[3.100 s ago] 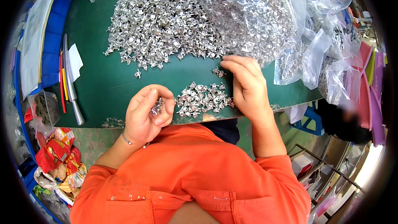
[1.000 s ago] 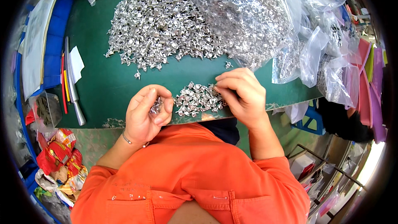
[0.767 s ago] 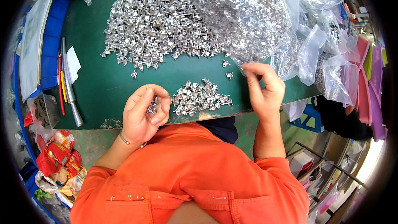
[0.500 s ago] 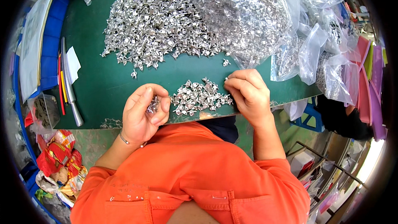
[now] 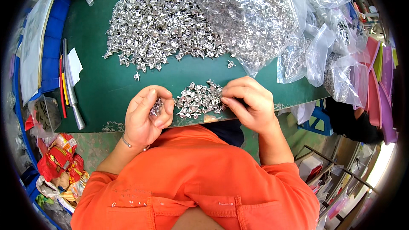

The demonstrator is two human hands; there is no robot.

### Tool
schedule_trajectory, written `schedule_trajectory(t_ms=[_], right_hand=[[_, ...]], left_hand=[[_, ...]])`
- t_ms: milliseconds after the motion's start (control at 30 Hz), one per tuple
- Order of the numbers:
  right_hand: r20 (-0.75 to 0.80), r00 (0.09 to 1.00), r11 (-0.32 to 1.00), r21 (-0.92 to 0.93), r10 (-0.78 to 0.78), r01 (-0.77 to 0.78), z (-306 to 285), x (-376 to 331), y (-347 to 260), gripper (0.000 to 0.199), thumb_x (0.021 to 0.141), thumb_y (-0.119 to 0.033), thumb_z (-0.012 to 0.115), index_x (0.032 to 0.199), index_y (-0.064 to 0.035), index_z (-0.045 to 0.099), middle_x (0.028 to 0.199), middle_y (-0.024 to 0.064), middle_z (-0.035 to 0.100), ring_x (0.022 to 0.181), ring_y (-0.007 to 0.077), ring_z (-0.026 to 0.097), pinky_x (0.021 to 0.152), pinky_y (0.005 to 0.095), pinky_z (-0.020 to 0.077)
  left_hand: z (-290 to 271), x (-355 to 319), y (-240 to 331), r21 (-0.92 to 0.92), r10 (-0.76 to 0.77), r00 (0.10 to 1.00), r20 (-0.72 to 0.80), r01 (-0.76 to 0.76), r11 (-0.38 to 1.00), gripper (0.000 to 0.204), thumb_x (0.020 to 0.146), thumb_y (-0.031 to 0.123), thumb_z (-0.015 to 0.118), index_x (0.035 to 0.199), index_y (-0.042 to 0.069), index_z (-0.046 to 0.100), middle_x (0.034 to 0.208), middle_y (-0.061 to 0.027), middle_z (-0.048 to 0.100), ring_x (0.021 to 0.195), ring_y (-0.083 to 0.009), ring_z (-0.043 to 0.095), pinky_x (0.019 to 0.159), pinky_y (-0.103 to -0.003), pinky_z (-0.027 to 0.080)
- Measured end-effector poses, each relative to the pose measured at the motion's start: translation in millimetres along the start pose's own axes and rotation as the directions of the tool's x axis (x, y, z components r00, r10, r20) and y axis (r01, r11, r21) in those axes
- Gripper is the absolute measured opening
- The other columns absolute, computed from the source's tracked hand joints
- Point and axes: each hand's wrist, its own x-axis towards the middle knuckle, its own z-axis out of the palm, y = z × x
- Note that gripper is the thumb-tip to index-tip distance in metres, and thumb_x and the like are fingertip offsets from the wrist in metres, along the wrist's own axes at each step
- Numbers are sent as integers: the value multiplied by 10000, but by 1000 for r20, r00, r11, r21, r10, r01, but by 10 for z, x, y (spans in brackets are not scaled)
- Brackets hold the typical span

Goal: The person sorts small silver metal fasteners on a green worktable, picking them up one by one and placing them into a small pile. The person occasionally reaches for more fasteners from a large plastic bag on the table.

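My left hand [image 5: 146, 113] is curled palm up at the table's front edge, its fingers closed round several small silvery metal parts [image 5: 156, 107]. Right of it lies a small pile of the same winged metal parts [image 5: 198, 99]. At that pile's right side is my right hand [image 5: 250, 104], thumb and fingertips pinched together against the outer pieces. Whatever sits between those fingertips is too small to make out. Farther back spreads a large heap of these parts [image 5: 157, 25], its right portion under a clear plastic bag [image 5: 255, 30].
Two stray parts, one a loose part [image 5: 231, 64], lie before the heap on the green table [image 5: 98, 89]. To the left are a metal rod tool [image 5: 72, 89], pens [image 5: 64, 85], a paper scrap [image 5: 75, 66] and a clear box [image 5: 46, 115]. More plastic bags [image 5: 319, 55] crowd the right.
My right hand has shifted left and slightly toward me, from beyond the small pile's right end onto its edge. The left hand keeps its place and its parts.
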Motion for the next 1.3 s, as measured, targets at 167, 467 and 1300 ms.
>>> schedule_trajectory(t_ms=[167,467,1300], right_hand=[[-191,974,903,-429,-123,30,55,223,214,197,787,49,728,955,-22,653,934,121,676,831,321,635,751,401,513],[-131,991,962,-272,-5,-31,-100,81,184,187,764,56,739,928,-20,689,920,104,692,839,300,659,743,367,541],[-19,998,995,-72,67,-68,7,51,47,182,786,-6,789,943,-30,700,967,97,687,866,279,662,755,355,543]], left_hand=[[18,-8,-11,65,-4,999,-40,6,998,349,1113,263,370,1139,-22,571,874,-130,610,516,-72,395,469,-216,350],[19,-3,-5,74,-5,999,-39,8,997,346,1112,265,376,1127,-17,575,863,-128,612,508,-72,391,459,-219,342],[3,2,9,17,-7,1000,-3,7,1000,334,1109,240,391,1147,-23,593,891,-135,637,536,-77,403,486,-225,358]])
